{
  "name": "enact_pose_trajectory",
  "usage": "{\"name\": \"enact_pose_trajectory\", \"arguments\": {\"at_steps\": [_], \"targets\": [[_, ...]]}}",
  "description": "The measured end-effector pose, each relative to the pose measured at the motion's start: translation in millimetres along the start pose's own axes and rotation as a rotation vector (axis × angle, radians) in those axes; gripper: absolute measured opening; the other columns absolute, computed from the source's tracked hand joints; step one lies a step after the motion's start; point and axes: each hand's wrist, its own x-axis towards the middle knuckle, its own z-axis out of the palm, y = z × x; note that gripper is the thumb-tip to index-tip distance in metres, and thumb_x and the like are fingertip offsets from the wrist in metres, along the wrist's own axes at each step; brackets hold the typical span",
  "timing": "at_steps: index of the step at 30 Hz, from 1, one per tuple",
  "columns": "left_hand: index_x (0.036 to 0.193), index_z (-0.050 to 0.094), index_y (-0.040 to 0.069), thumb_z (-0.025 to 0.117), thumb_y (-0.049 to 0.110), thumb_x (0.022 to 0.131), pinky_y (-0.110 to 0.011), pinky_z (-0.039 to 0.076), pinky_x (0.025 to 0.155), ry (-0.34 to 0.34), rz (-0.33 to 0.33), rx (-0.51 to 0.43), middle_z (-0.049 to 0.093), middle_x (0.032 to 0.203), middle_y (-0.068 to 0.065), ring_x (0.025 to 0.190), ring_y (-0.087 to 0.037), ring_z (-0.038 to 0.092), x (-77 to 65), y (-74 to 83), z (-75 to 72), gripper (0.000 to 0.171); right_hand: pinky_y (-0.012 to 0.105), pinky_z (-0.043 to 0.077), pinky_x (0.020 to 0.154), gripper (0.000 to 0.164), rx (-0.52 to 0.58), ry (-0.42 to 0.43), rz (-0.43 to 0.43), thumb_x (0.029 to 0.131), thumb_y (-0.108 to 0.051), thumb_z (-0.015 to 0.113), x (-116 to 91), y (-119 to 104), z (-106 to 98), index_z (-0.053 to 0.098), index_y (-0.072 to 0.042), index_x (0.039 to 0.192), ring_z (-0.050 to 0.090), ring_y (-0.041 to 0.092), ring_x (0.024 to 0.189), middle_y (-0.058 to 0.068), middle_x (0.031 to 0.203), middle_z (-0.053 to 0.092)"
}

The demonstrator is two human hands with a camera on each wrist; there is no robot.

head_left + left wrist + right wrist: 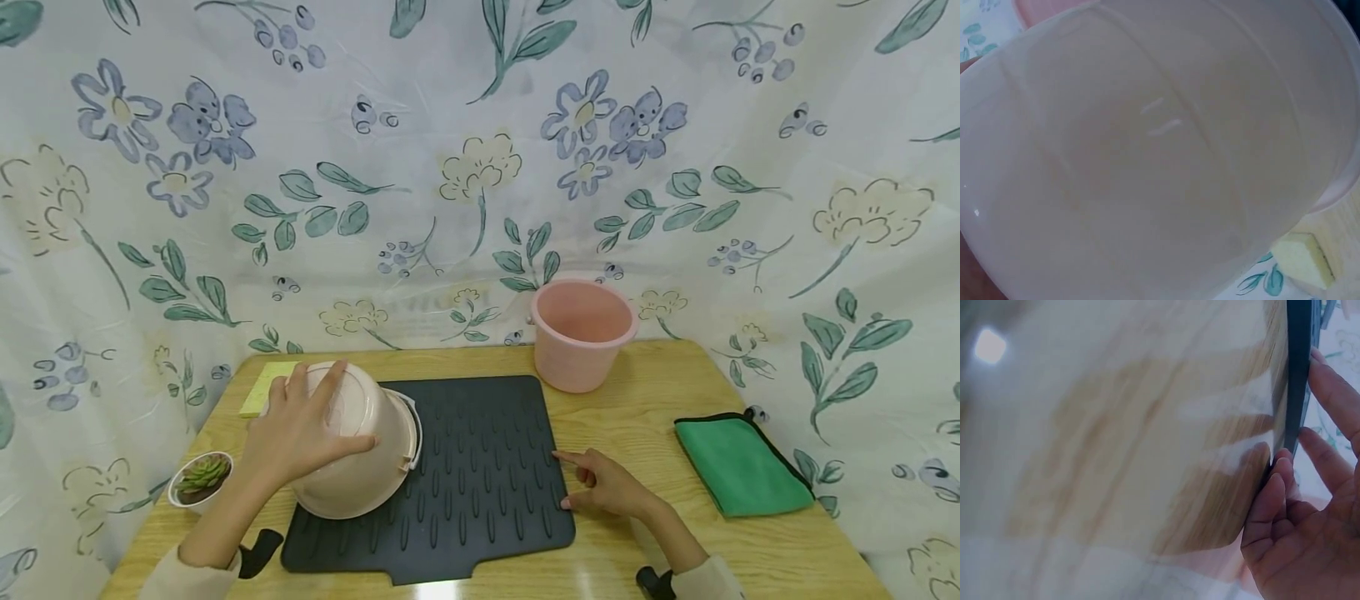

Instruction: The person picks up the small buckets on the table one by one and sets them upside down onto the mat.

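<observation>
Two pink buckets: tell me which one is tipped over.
The paler bucket under the left hand, tilted on the black mat, bottom up. The pink bucket at the table's back edge stands upright, mouth open.

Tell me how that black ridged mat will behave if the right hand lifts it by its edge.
The black mat looks thin and rubbery, so it would likely droop rather than stay flat. Its ridged surface probably grips well under the right hand. The upturned beige tub under the left hand rests on it and would probably tip or slide.
</observation>
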Motion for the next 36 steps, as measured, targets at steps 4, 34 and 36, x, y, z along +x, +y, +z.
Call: {"name": "enact_pose_trajectory", "arguments": {"at_steps": [4,34,36], "targets": [[0.159,0.023,0.022,0.061,0.089,0.064,-0.075,0.043,0.066,-0.013,-0.002,-0.003,0.021,0.153,-0.032,0.132,-0.057,0.026,6.2,-0.5,2.4,0.122,0.024,0.033,0.066,0.079,0.0,-0.003,-0.001,0.083,-0.026,0.081,0,1,0,0.044,-0.003,0.149,0.036,0.015,0.076,0.006,0.088,0.041],[0.156,0.031,0.018,0.059,0.089,0.064,-0.086,0.03,0.072,-0.096,-0.06,-0.019,0.028,0.148,-0.033,0.129,-0.059,0.028,33.9,2.7,12.3,0.119,0.023,0.031,0.066,0.079,0.054,-0.019,0.012,0.083,-0.024,0.081,0,-1,0,0.043,-0.003,0.149,0.033,0.016,0.077,0.006,0.088,0.037],[0.156,0.031,0.018,0.06,0.089,0.064,-0.087,0.029,0.073,-0.1,-0.06,-0.022,0.028,0.148,-0.033,0.129,-0.059,0.028,34.6,2.0,12.5,0.12,0.023,0.031,0.066,0.079,0.052,-0.019,0.01,0.083,-0.024,0.081,0,-1,1,0.043,-0.003,0.149,0.033,0.016,0.077,0.006,0.088,0.037]]}}
